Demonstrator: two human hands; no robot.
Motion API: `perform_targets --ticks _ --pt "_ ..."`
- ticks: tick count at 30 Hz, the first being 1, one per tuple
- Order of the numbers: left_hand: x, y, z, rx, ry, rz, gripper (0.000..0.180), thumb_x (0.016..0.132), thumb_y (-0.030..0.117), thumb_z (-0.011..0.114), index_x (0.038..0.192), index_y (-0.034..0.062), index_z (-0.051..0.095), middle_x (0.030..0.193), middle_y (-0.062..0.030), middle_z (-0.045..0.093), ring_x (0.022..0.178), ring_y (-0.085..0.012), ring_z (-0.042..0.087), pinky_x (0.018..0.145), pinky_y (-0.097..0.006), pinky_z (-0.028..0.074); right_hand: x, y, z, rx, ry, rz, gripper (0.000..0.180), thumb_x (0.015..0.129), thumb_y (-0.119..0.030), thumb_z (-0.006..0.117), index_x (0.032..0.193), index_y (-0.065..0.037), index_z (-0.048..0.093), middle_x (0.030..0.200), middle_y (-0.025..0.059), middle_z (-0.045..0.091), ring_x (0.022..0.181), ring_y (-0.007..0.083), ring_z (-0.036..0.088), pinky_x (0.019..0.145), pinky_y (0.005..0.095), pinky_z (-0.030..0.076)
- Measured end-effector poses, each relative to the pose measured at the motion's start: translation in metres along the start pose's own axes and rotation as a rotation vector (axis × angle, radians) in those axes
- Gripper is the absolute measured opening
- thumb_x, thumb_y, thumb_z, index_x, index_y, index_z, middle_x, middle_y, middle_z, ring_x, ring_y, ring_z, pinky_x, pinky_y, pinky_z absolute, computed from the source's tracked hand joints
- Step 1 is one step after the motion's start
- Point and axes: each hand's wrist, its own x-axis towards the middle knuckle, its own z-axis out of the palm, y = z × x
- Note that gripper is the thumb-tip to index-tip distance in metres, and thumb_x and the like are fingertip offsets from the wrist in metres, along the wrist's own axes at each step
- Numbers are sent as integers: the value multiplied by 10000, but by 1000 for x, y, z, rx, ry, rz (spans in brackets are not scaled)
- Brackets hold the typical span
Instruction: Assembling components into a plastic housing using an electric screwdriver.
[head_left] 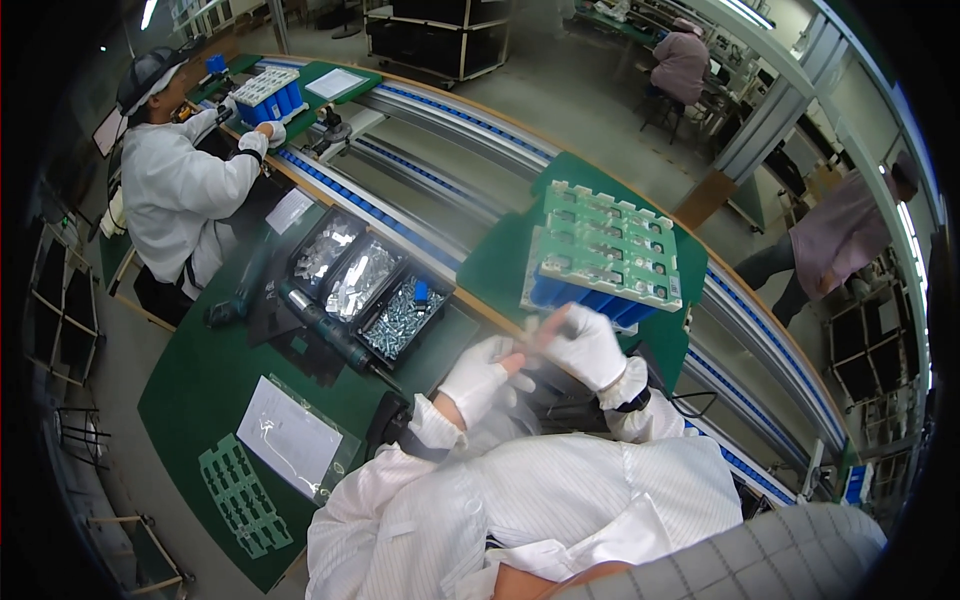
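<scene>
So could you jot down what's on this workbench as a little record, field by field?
Left hand: white-gloved, fingers touching the right hand
Right hand: white-gloved, pinching something small and blurred
Ahead of hands: blue battery pack topped with green boards
Left of hands: three parts trays, one holding screws
Beside the trays: electric screwdriver
Surface: green mat
Nearby: co-worker in white coat

A green-topped counter (200,385) carries the work. On it lie three black open trays side by side: the first (325,247) and the second (362,277) hold silvery metal parts, and the third (404,317) holds screws. A dark green electric screwdriver (322,326) lies just beside them. Nearer the counter's near edge lie a sleeved white paper sheet (288,436) and a flat green slotted plastic frame (242,496). A blue cell pack topped with a green circuit board (604,257) rests on the far green mat.
</scene>
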Motion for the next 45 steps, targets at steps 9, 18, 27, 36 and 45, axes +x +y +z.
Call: perform_targets --ticks 9,18,27,36,45 --pt "5 -10 -10 -445 -21 -47 363 978 103 519 1305 -37 449 1215 -204 577 1081 -307 625 885 -383 563 99 24 -179 -655 669 17 80 859 -92 645 915 -36 635 774 137 675 647 238 667 599 341 515" --pt "4 -12 -12 -482 16 -9 378 941 45 568 1288 -47 450 1197 -201 571 1071 -315 630 865 -363 587 137 65 -205 -862 535 62 112 784 -124 705 871 -58 681 866 162 690 825 319 666 764 373 522" --pt "4 -9 -10 -467 -12 16 349 936 74 594 1227 -43 440 1107 -190 603 1011 -285 650 811 -334 603 131 66 -202 -960 446 -83 129 757 -117 733 829 -33 667 896 168 646 873 344 630 798 396 505" --pt "2 -6 -11 -435 31 8 313 934 72 595 1187 -44 450 1071 -185 612 967 -279 662 773 -320 610 132 63 -202 -920 448 -26 139 792 -102 691 914 -35 684 920 157 688 855 311 664 784 353 520" --pt "2 -7 -14 -407 56 2 260 936 88 598 1147 -18 490 1042 -170 626 923 -270 673 733 -315 609 114 38 -183 -949 417 -79 140 814 -63 658 948 -34 688 922 155 681 882 295 663 798 338 516"
